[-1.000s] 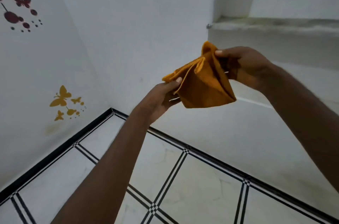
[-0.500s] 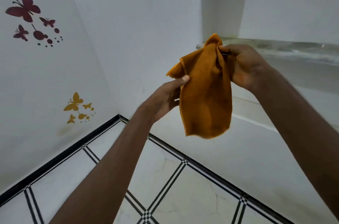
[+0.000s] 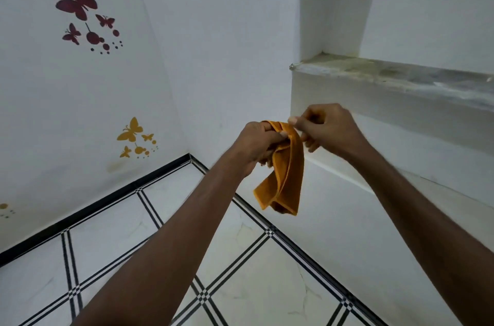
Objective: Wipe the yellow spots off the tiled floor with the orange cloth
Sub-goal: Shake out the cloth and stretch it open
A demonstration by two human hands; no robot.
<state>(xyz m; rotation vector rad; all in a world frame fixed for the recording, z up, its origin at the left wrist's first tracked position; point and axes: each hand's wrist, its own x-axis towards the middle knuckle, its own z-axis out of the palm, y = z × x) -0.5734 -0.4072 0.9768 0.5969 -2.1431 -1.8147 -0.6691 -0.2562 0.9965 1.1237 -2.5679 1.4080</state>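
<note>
The orange cloth (image 3: 286,178) hangs folded in the air at the centre of the view, high above the floor. My left hand (image 3: 256,142) grips its top from the left. My right hand (image 3: 328,129) pinches the same top edge from the right with thumb and forefinger, the two hands nearly touching. The tiled floor (image 3: 149,240) below is white with black double lines. No yellow spots show on the tiles in view; my forearms cover part of the floor.
White walls meet in a corner behind the cloth. A stained ledge (image 3: 395,77) juts out at the right above a low white step (image 3: 347,178). Red butterfly decals (image 3: 80,5) and yellow butterfly decals (image 3: 132,132) are on the left wall.
My hands have come together at the cloth's top, so it went from spread open to folded and hanging down. The view has tilted up slightly.
</note>
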